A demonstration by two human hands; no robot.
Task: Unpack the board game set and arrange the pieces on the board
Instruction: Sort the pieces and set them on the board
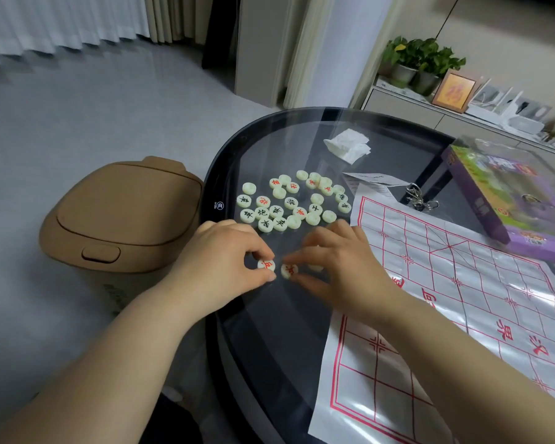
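Several pale round chess pieces (289, 200) with red or black characters lie loose on the dark glass table (269, 315). To the right lies the white plastic board sheet (455, 283) with red grid lines. My left hand (218, 261) pinches a red-marked piece (266, 265) between thumb and fingers. My right hand (340, 267) pinches another red-marked piece (289, 270) right beside it. A third piece peeks out under my right hand's fingers. Both held pieces are at the table surface, in front of the loose pile.
A purple game box (500, 203) sits at the table's right, with keys (417, 197) and a paper slip near the board's far corner. A crumpled tissue (348, 145) lies further back. A brown lidded bin (119, 216) stands on the floor to the left.
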